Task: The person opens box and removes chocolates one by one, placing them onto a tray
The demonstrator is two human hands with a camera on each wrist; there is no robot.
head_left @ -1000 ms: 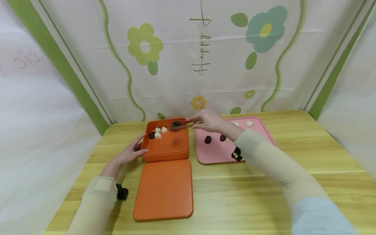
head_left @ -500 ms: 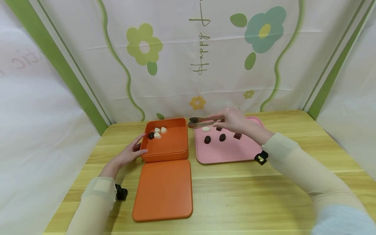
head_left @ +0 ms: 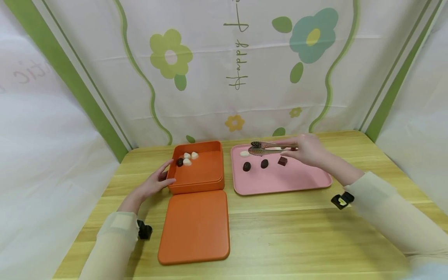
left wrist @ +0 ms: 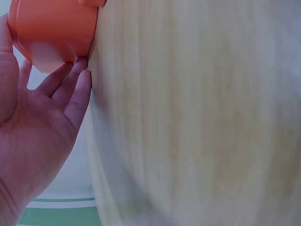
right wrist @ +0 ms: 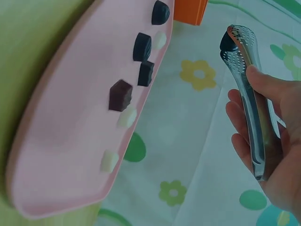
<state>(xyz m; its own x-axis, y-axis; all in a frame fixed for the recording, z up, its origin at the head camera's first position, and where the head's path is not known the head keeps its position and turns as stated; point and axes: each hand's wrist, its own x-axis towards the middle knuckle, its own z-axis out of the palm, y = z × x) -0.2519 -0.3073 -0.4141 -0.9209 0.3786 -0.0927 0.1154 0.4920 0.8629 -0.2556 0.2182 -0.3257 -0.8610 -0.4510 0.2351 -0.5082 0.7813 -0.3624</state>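
My right hand (head_left: 309,149) grips metal tongs (head_left: 260,151) above the far side of the pink tray (head_left: 280,184). Between the perforated tips, the right wrist view shows a dark chocolate (right wrist: 228,43). On the tray lie two round dark chocolates (head_left: 246,166), a square brown chocolate (head_left: 282,160) and a white one (head_left: 244,154); the tongs and hand partly cover others at the back. My left hand (head_left: 152,184) rests against the left side of the orange box (head_left: 206,171), fingers fairly straight, thumb at its front corner. Inside the box sit three white chocolates (head_left: 187,161) and a dark one (head_left: 180,162).
An orange lid (head_left: 194,229) lies flat on the wooden table (head_left: 280,233), directly in front of the box. Behind the table's far edge hangs a white cloth (head_left: 210,97) printed with flowers. More white cloth closes off both sides.
My right hand has carried the tongs from over the orange box rightward to above the pink tray, with the dark chocolate in their tips. The left hand has stayed at the box.
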